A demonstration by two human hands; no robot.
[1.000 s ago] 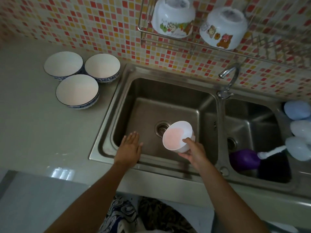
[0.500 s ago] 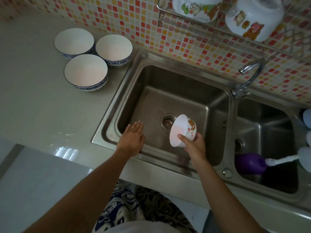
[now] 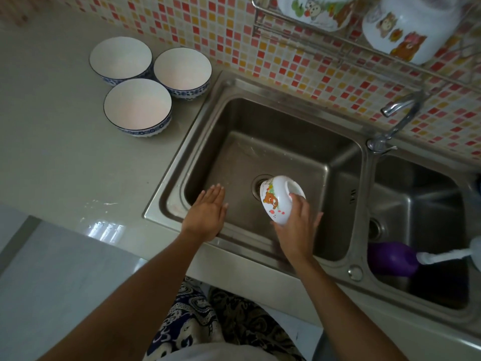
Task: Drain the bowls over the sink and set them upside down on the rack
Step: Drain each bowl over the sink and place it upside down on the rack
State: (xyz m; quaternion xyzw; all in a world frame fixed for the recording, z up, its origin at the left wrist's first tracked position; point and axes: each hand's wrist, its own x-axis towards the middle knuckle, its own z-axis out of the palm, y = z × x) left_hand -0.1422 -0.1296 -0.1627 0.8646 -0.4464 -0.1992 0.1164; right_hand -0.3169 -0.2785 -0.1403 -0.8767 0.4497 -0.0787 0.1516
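Fingers (image 3: 299, 204) of the right hand (image 3: 295, 230) curl round a white cartoon bowl (image 3: 278, 198), tipped mouth-down and away from the camera over the left basin of a steel sink (image 3: 208, 121), just above the drain (image 3: 257, 185). The bowl's foot ring faces up and to the right. The left hand (image 3: 207, 213) lies flat with straight fingers close together on the sink's front rim, holding nothing. On the grey bench (image 3: 52, 152) to the left, three blue-rimmed bowls (image 3: 138, 106) stand upright in a tight cluster, near the sink's corner. On the wire rack (image 3: 307, 39) mounted on the mosaic tiles above, two cartoon bowls (image 3: 406, 27) already sit upside down. A tap (image 3: 400, 113) rises between the basins. In the right basin lies a purple brush head (image 3: 390, 257) with a white handle.
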